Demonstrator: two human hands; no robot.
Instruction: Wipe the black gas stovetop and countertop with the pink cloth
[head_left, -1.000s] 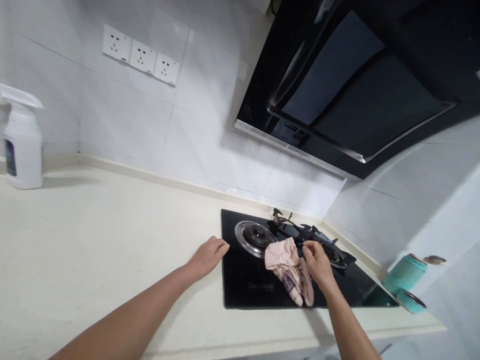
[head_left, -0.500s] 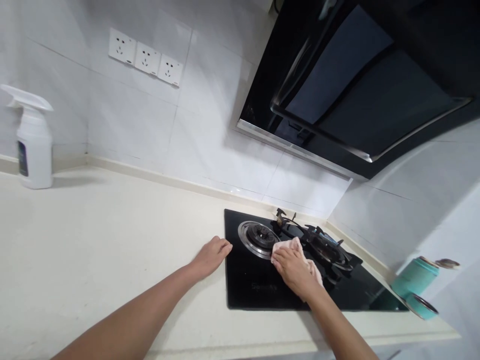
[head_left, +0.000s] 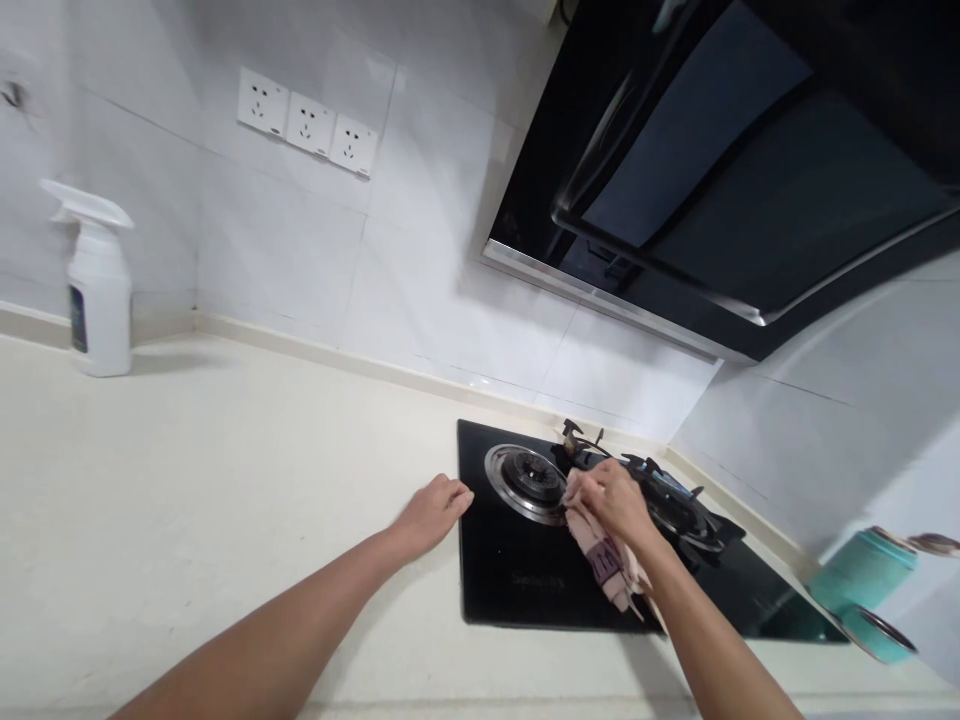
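Observation:
My right hand (head_left: 613, 500) pinches a pale pink cloth (head_left: 592, 535) near its top. The cloth hangs in folds over the black glass gas cooktop (head_left: 517, 580), showing a purple patch (head_left: 604, 562) with pale marks. Just left of the cloth is a round burner (head_left: 531, 475) with a metal ring and no grate over it. The other burner (head_left: 686, 515), partly behind my right hand, has a black pan support around it. At the cooktop's left edge rests my left hand (head_left: 435, 512), its fingers curled closed with nothing seen in them.
A white spray bottle (head_left: 101, 300) stands on the cream counter (head_left: 225, 480) at the left. Turquoise containers (head_left: 866, 570) sit at the right end. Overhead juts a black range hood (head_left: 675, 180). Wall sockets (head_left: 307, 123) line the tiles.
My right hand has gone from pressing the cloth flat on the glass to lifting it by a pinch, so it hangs down. My left hand keeps its place at the cooktop edge.

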